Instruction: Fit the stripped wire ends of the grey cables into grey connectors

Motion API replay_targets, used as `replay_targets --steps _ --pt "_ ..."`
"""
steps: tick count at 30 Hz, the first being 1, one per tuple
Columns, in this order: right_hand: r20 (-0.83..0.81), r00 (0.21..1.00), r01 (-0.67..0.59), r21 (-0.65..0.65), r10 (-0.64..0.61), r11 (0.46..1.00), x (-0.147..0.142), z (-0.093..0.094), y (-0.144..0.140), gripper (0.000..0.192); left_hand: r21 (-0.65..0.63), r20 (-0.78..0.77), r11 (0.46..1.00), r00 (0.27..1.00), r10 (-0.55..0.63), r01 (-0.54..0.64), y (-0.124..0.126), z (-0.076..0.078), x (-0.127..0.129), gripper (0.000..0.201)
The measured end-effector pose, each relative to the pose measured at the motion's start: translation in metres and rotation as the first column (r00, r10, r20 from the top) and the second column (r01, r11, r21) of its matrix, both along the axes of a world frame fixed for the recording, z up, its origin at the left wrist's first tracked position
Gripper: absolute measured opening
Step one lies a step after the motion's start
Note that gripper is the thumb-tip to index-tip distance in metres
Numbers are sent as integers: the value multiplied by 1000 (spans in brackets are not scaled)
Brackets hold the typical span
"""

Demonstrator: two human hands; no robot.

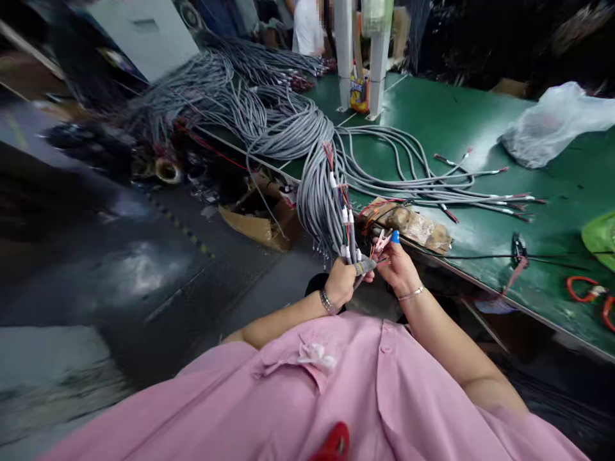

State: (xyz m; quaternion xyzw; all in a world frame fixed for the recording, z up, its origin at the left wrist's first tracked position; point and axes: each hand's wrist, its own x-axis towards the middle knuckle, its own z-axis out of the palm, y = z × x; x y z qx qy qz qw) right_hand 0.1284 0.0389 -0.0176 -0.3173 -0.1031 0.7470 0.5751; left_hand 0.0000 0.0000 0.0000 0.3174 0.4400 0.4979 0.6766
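My left hand is closed around a grey cable, close to its stripped end, where thin coloured wires fan out. Beside it, my right hand pinches a small pink clip-like piece near those wires; its exact kind is hard to make out. A blue cover sits on one of my right hand's digits. Just beyond my left hand, a thick bundle of grey cables hangs over the table edge, some with white sleeves and bare coloured wires.
The green table carries loose cable ends, a taped brown block, a plastic bag and orange-handled cutters. White posts rise at the back. A cardboard box is below the edge. A person is behind.
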Motion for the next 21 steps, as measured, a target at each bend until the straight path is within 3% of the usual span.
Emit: replay_targets --steps 4,8,12,15,21 --pt "35 999 26 -52 -24 998 -2 -3 2 33 -9 -28 1000 1000 -4 4 1 -6 0 26" --pt "0 1000 31 -9 -31 999 -3 -9 0 36 15 -47 1000 999 -12 13 1 -6 -1 28" --pt "-23 999 -43 35 44 998 1 -9 -4 45 38 -32 999 999 2 -1 -4 -2 -6 28" --pt "-8 997 -71 38 71 997 4 -4 -3 40 44 -11 999 1000 22 -21 -9 0 -8 27" --pt "185 980 43 124 -66 991 6 -5 -2 30 -1 2 998 998 68 -68 -7 6 -3 28"
